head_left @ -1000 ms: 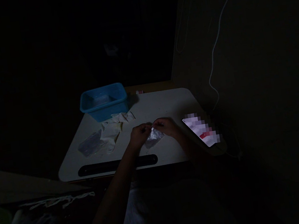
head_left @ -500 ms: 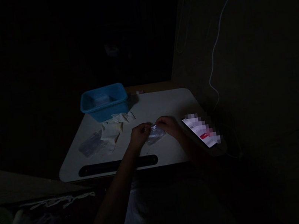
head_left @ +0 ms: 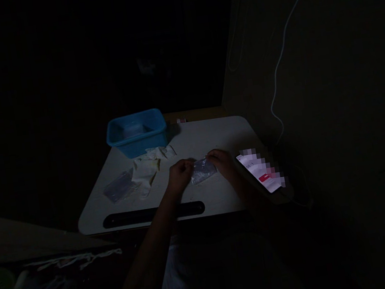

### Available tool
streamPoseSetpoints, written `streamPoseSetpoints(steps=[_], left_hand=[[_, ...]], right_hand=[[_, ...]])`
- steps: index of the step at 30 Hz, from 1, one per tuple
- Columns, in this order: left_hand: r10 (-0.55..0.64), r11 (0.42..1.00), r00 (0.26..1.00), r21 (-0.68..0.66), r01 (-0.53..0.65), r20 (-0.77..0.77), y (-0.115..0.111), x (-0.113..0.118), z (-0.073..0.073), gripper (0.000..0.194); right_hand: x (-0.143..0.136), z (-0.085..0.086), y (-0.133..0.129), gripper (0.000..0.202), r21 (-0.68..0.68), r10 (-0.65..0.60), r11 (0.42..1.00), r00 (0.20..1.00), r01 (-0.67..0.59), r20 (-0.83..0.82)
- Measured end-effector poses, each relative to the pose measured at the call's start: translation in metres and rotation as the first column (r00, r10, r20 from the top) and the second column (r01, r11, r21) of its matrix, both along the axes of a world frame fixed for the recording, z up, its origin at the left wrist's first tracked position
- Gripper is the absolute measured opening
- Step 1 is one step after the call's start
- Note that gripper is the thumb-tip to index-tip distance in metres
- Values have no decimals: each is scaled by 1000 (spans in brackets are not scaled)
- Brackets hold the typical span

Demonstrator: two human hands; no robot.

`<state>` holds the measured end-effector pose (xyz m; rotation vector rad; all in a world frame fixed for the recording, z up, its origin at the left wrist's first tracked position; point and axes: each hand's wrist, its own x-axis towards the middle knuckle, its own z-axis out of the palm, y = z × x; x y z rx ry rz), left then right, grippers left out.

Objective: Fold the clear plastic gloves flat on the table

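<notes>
A small clear plastic bag (head_left: 202,170) is stretched between my two hands, just above the white table (head_left: 209,135). My left hand (head_left: 180,174) pinches its upper left corner. At the upper right corner, the fingers of my right hand (head_left: 221,160) are closed on the same bag. Left of my hands lie a whitish packet (head_left: 144,170) and a smaller crumpled white packet (head_left: 161,153). Another clear plastic bag (head_left: 119,187) rests flat beside them. Whether the held bag contains anything is too dark to tell.
A blue plastic basin (head_left: 142,145) stands at the table's back left. To the right lies a lit phone (head_left: 262,172), partly blurred out. A black slot (head_left: 152,214) runs along the front edge. A white cable (head_left: 284,36) hangs on the right wall.
My hands have moved slightly apart, and the bag between them is now spread wider and flatter. The view has shifted a little; the other things on the table stay put.
</notes>
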<state>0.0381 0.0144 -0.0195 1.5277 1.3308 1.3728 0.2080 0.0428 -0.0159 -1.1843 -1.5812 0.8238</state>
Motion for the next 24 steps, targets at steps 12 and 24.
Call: streamPoseSetpoints(steps=[12,24], left_hand=[[-23,1000,1000,9,23,-18,4,-2,-5,13],[-7,1000,1000,-10,7,-6,2,-1,-1,14]], right_hand=[[-4,-2,2,32,-21,133,991,991,-133,0],[0,-6,5,18,4,74,997,991,-75,114]])
